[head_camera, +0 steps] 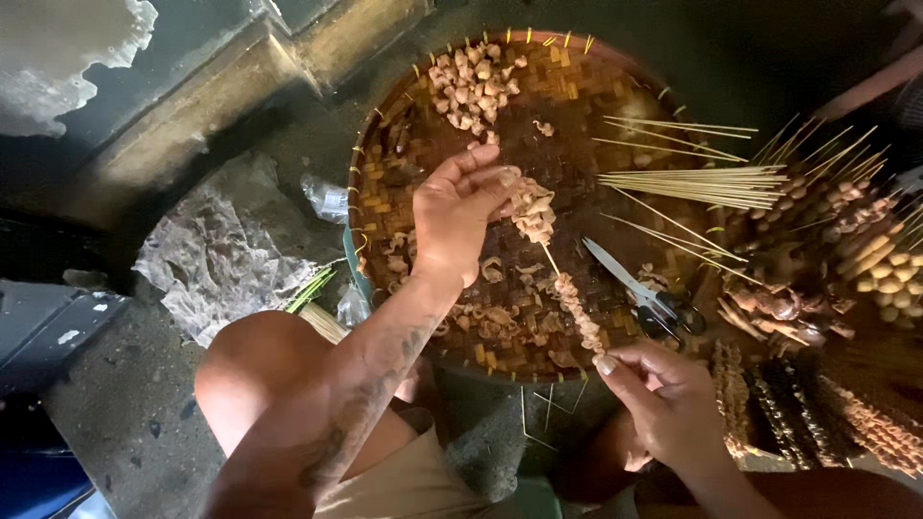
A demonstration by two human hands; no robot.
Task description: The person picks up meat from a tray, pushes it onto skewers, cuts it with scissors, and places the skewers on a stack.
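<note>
Bamboo skewer (551,261) spans both hands: left hand (460,216) pinches meat (532,211) onto it, right hand (663,399) apparently grips its loaded lower end.

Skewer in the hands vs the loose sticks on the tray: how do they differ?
The held skewer carries meat pieces along most of its length; the bare sticks carry none. The held skewer runs steeply between the left hand and right hand, above the woven tray; the bare sticks lie roughly level, bundled on the tray's right side. Both look like thin pale bamboo.
</note>
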